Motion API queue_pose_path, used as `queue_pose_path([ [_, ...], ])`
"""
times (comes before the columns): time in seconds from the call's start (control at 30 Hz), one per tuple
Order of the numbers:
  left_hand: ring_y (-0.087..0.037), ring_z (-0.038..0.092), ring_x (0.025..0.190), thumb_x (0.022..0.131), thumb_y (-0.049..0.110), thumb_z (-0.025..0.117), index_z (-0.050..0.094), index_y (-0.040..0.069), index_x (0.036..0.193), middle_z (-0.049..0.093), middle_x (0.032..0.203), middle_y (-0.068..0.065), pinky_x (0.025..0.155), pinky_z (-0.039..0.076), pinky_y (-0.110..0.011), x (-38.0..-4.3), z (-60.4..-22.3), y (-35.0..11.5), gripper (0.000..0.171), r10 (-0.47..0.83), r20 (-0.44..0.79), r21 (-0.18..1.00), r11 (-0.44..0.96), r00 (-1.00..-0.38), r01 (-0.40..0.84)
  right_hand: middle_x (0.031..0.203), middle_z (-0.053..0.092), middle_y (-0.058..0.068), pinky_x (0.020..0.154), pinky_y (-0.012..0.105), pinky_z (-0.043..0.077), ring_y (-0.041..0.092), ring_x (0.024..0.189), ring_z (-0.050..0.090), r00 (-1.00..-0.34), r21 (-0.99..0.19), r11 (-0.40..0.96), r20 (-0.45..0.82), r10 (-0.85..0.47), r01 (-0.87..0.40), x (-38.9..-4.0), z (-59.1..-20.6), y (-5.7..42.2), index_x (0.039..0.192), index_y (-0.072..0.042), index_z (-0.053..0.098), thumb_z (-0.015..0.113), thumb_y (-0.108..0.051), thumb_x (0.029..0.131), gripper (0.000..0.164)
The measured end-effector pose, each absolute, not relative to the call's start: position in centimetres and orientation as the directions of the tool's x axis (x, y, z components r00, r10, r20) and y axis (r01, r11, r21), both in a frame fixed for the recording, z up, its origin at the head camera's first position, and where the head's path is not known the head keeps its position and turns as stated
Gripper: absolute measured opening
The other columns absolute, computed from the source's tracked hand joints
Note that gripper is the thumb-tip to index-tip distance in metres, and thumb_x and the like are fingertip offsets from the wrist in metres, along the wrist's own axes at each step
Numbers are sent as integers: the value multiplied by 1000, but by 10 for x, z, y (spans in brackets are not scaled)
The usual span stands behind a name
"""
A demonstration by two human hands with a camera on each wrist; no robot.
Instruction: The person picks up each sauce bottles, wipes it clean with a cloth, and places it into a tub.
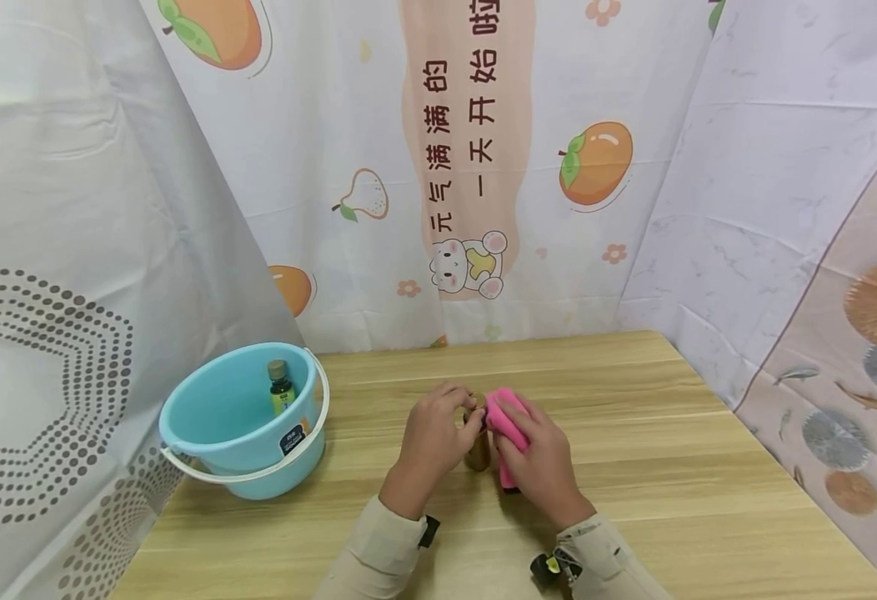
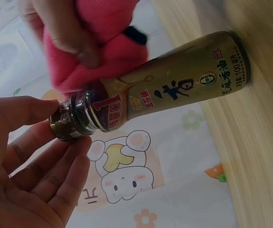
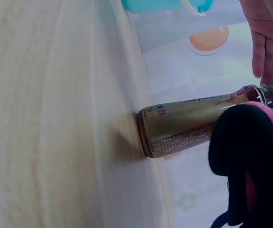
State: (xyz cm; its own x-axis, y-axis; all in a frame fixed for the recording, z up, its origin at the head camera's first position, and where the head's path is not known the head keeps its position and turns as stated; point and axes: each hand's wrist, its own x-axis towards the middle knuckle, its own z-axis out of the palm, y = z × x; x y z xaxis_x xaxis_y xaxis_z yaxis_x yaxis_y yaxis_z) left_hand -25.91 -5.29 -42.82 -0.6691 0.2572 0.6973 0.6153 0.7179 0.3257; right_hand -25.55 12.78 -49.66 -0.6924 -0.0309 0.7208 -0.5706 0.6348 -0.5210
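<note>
A sesame oil bottle (image 1: 478,454) with a gold label (image 2: 174,80) stands upright on the wooden table. Thumb and fingers of my left hand (image 1: 431,429) pinch its gold-brown cap (image 2: 66,124). On the bottle's right side, my right hand (image 1: 543,458) grips a bunched pink cloth (image 1: 509,417), which lies against the neck just below the cap. A black fabric part of the cloth (image 3: 246,152) hangs down in the right wrist view and covers some of the bottle there.
To the left stands a light blue bucket (image 1: 236,454) with a white handle (image 1: 258,473). Inside it is a small dark bottle (image 1: 281,387) with a yellow-green label. A printed curtain (image 1: 558,275) hangs behind the table (image 1: 633,417).
</note>
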Motion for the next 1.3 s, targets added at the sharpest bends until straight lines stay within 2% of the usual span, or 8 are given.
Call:
queue_pose_path([
  [0.13,-18,75,89,88,12,82,77,8,84,77,100,-3,73,63,-30,-260,-428,-52,7,266,698,325,709,-665,626,141,64,15,91,49,61,33,119,69,-657,-520,601,754,-11,-607,-255,-494,128,134,-16,71,85,-12,85,52],
  [0.27,-19,76,90,87,12,82,78,7,85,77,101,-4,73,63,-30,-261,-428,-52,6,269,695,330,705,-667,628,141,64,15,89,49,62,34,118,69,-667,-530,594,745,-14,-605,-255,-491,129,134,-15,71,86,-11,84,53],
  [0.43,-18,76,91,88,14,81,78,9,87,78,103,-4,73,63,-29,-263,-429,-52,6,267,687,333,712,-676,619,137,66,15,87,47,62,32,115,70,-751,-578,616,659,-35,-536,-254,-488,129,133,-11,71,84,-14,87,49],
  [0.57,-20,76,93,89,14,80,78,9,87,78,106,-4,75,63,-30,-263,-429,-52,6,266,671,345,714,-692,609,130,69,14,82,43,62,28,103,71,-860,-618,672,506,-58,-409,-254,-488,129,130,-12,74,82,-18,88,43],
  [0.67,-21,76,94,89,14,80,77,9,86,78,107,-4,77,64,-32,-263,-430,-53,6,262,664,357,712,-700,605,128,70,14,81,44,61,28,100,70,-907,-597,726,412,-87,-341,-256,-493,130,130,-14,74,81,-20,88,43],
  [0.9,-20,76,92,90,15,79,76,10,86,78,106,-3,73,63,-31,-264,-428,-53,7,261,672,348,714,-693,607,125,71,14,81,44,60,25,95,69,-933,-563,767,337,-127,-307,-263,-500,130,133,-15,73,82,-21,88,46],
  [1.13,-21,75,97,90,16,78,75,11,85,78,107,-3,80,64,-34,-264,-427,-53,8,266,659,353,717,-704,601,129,69,16,85,48,60,26,96,68,-960,-511,822,237,-147,-252,-262,-499,129,131,-16,73,81,-24,89,43],
  [1.3,-21,76,96,89,14,79,76,10,85,78,106,-4,81,64,-34,-263,-429,-54,6,262,674,349,712,-691,610,130,68,17,85,49,60,27,97,69,-957,-474,841,243,-161,-262,-259,-497,129,130,-17,73,80,-25,90,42],
])
